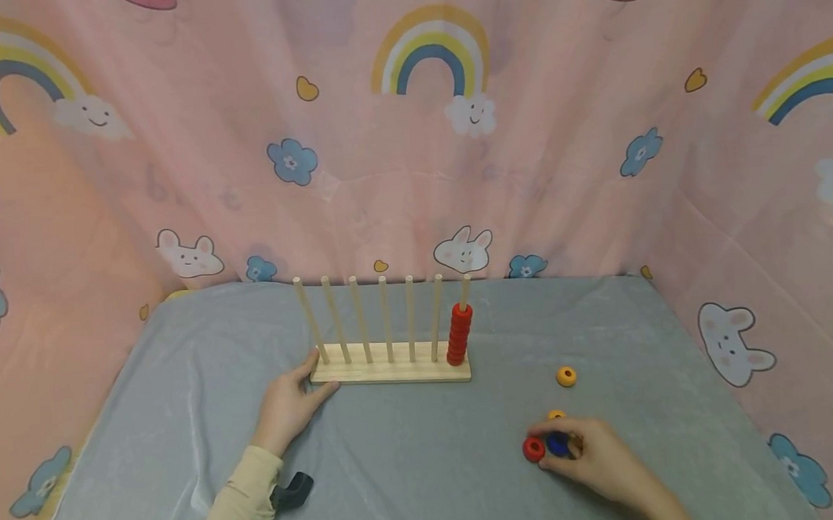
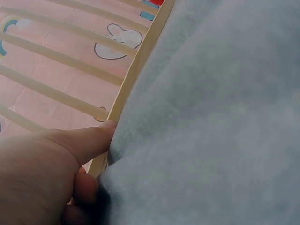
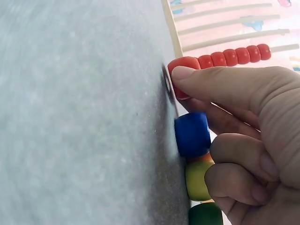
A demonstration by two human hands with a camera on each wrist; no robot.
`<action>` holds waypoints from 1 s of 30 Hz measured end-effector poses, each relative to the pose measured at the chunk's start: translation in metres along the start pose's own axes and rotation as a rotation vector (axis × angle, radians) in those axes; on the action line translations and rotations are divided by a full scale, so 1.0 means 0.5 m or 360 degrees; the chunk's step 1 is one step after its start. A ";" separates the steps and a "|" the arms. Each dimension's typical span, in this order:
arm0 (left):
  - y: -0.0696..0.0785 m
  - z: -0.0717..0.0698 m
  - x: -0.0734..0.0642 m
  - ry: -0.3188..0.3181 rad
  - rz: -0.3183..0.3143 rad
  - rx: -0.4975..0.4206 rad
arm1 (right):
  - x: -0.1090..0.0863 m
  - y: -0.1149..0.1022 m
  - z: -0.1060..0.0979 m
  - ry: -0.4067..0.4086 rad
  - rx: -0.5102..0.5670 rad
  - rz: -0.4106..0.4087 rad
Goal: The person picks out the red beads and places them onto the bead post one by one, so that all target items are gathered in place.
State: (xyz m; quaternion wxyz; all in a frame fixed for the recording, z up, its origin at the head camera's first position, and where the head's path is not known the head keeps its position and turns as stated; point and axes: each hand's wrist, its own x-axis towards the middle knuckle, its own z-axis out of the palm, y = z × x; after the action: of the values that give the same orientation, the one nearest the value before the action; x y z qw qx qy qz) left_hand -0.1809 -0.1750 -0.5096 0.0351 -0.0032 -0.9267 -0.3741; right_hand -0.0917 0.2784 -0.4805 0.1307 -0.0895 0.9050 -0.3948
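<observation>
A wooden peg rack (image 1: 394, 373) with several upright pegs stands on the cloth. My left hand (image 1: 290, 404) grips its left end, thumb along the front edge, as the left wrist view also shows. Red beads (image 1: 459, 336) are stacked on the rightmost peg. Low over the cloth at the right, my right hand (image 1: 599, 456) pinches a loose red bead (image 3: 185, 63) between thumb and fingers. In the right wrist view a blue bead (image 3: 193, 135), a yellow bead (image 3: 196, 180) and a green bead (image 3: 206, 214) lie beside and below the curled fingers.
An orange-yellow bead (image 1: 560, 381) lies beyond the right hand, and another (image 1: 556, 414) shows partly behind its fingers. A dark curved object (image 1: 293, 492) sits at the left wrist. Grey cloth (image 1: 413, 456) covers the table; a patterned pink curtain (image 1: 399, 198) hangs behind it.
</observation>
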 end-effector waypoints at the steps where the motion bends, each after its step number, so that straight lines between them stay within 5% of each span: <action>1: 0.000 0.000 0.000 0.0002 0.0000 0.0002 | 0.000 0.000 0.000 0.0006 0.0001 0.0002; 9: -0.001 -0.002 0.000 0.0012 0.0004 0.0007 | -0.002 0.001 0.000 0.0081 0.0076 -0.0066; 18: -0.003 0.003 -0.001 0.0013 0.0018 0.0003 | -0.006 -0.026 -0.015 0.0158 0.0148 0.0047; 26: -0.009 0.007 0.001 0.0024 0.0035 -0.0021 | 0.011 -0.065 -0.039 0.0420 0.0084 -0.0308; 30: -0.010 0.005 0.002 0.0017 0.0021 -0.0013 | 0.031 -0.089 -0.047 0.0528 0.0035 -0.0371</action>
State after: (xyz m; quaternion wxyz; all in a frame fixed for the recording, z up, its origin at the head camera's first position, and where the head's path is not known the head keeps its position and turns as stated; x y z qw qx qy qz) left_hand -0.1821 -0.1768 -0.5149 0.0425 -0.0076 -0.9250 -0.3776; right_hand -0.1113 0.2607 -0.4349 -0.0657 -0.1259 0.8933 -0.4264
